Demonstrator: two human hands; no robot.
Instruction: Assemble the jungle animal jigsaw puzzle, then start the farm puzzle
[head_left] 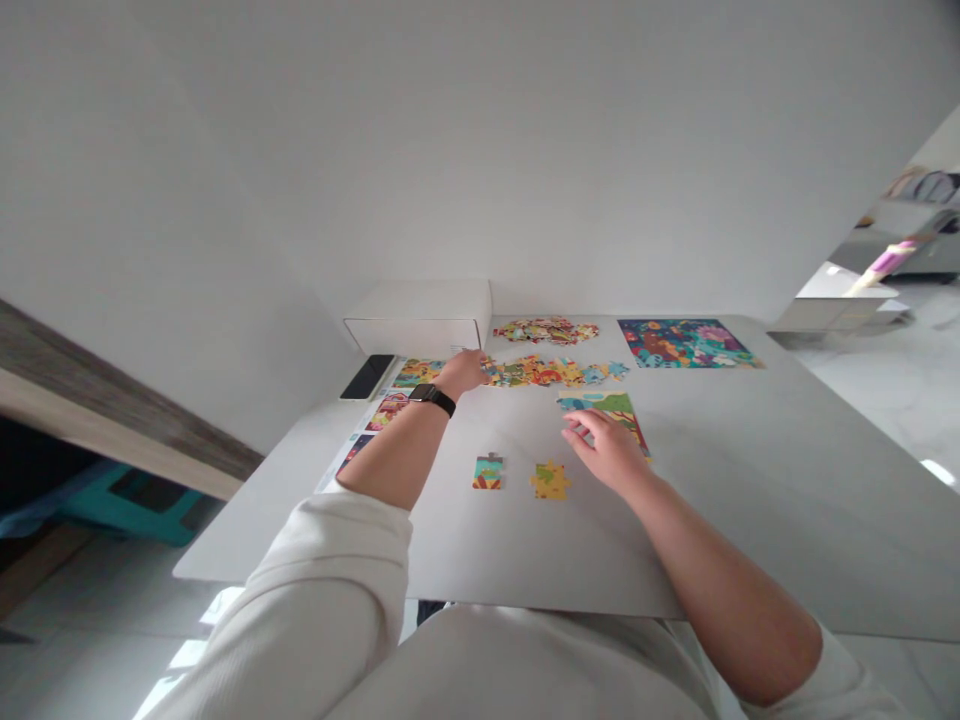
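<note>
My left hand [466, 371], with a black watch on its wrist, reaches to the left end of a row of loose jigsaw pieces [529, 372]. Its fingertips are at the pieces, too small and hidden to show a grip. Over the lower left part of a joined puzzle section [619, 405] in green, blue and red hovers my right hand [606, 450], open, with its fingers loosely bent and apart. Two single pieces lie closer to me: a teal jigsaw piece [488, 472] and a yellow jigsaw piece [550, 480].
A second heap of pieces [546, 330] lies by the wall. To its right is a dark, colourful picture sheet [686, 343]. At the back left stand a white box [416, 332] and a phone [368, 377]. Printed picture sheets [386, 411] lie partly under my left forearm.
</note>
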